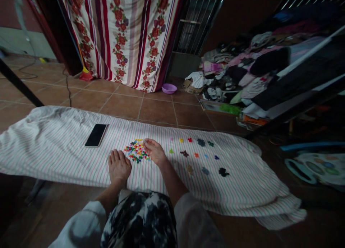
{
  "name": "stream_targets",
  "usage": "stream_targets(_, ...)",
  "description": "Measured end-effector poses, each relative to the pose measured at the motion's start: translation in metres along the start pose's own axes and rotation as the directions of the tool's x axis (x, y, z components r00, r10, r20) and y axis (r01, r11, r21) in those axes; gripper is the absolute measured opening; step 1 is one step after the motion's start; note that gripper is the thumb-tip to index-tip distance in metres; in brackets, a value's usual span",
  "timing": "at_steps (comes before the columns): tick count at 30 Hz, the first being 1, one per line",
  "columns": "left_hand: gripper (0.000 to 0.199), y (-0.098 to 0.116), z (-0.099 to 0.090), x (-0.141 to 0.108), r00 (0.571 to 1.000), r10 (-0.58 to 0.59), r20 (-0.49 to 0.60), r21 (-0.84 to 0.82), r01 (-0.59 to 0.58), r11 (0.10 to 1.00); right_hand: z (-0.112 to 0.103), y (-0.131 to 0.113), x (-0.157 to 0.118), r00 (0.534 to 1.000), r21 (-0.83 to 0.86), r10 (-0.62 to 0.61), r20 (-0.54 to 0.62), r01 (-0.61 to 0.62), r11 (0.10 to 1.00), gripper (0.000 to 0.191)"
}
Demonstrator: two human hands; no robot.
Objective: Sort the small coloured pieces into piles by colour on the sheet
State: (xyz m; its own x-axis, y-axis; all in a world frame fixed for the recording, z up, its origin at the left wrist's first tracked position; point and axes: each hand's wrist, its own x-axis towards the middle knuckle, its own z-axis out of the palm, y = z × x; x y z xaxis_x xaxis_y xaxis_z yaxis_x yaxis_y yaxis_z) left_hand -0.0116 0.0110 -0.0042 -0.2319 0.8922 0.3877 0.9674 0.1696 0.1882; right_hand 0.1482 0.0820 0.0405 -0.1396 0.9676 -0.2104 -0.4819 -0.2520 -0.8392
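Observation:
A pile of small mixed-colour pieces (137, 151) lies on the striped cloth (151, 176) in front of me. My left hand (118, 165) rests flat beside the pile's left edge, fingers stretched out. At the pile's right edge, my right hand (154, 149) has thumb and fingertips pinched together; whatever is between them is too small to make out. Right of this hand, little single-colour heaps stand in rows, among them a yellow heap (181, 140), a red heap (189, 140), a brown heap (184, 153), a dark grey heap (201, 143) and a black heap (223, 172).
A phone (96, 135) lies on the cloth to the left. Beyond the cloth are a tiled floor (153, 110), a purple basin (169, 88), a floral curtain (129, 36) and a red broom (86, 75). Clothes (242, 68) are piled at the right, near a dark slanting bar.

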Motion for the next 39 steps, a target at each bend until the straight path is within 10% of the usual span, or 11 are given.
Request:
stream_targets(22, 0.051, 0.0, -0.005, -0.001, 1.0, 0.024, 0.008, 0.04, -0.024, 0.999, -0.033, -0.012, -0.035, 0.988, 0.046, -0.057, -0.146, 0.064, 0.997, 0.039)
stream_targets(39, 0.043, 0.002, -0.017, -0.003, 0.998, 0.055, 0.008, 0.018, -0.055, 0.998, -0.136, -0.05, -0.104, 0.845, -0.176, -0.222, -0.486, 0.153, 0.972, 0.038)
